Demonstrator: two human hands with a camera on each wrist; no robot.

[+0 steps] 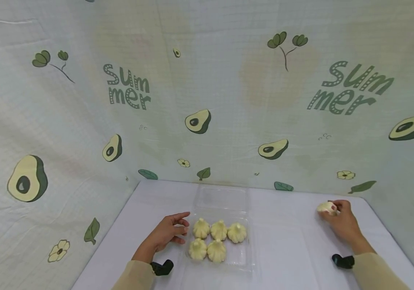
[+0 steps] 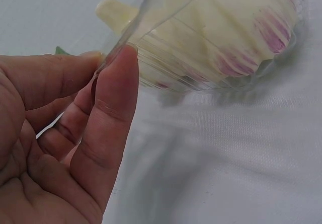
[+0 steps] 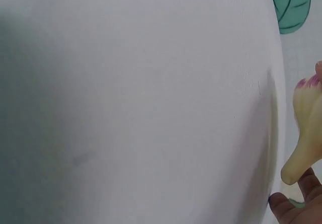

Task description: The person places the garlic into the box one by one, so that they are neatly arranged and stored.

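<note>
A clear plastic container point(image 1: 237, 254) lies on the white table with its lid point(image 1: 221, 200) folded back. Several pale garlic bulbs point(image 1: 216, 250) sit inside it in two rows, and the front right spot holds none. At the container's left side, my left hand point(image 1: 165, 234) pinches the thin rim between thumb and finger, as the left wrist view shows; purple-streaked garlic point(image 2: 221, 32) is behind the plastic there. Far to the right, my right hand point(image 1: 345, 224) grips another garlic bulb point(image 1: 325, 208) with purple marks. In the right wrist view, that bulb's stem point(image 3: 294, 171) points downward.
The white table point(image 1: 283, 241) stretches between the container and my right hand. A cloth backdrop point(image 1: 228, 88) printed with avocados and leaves rises behind the table and at both sides. Black straps with small devices point(image 1: 162, 267) sit at both wrists.
</note>
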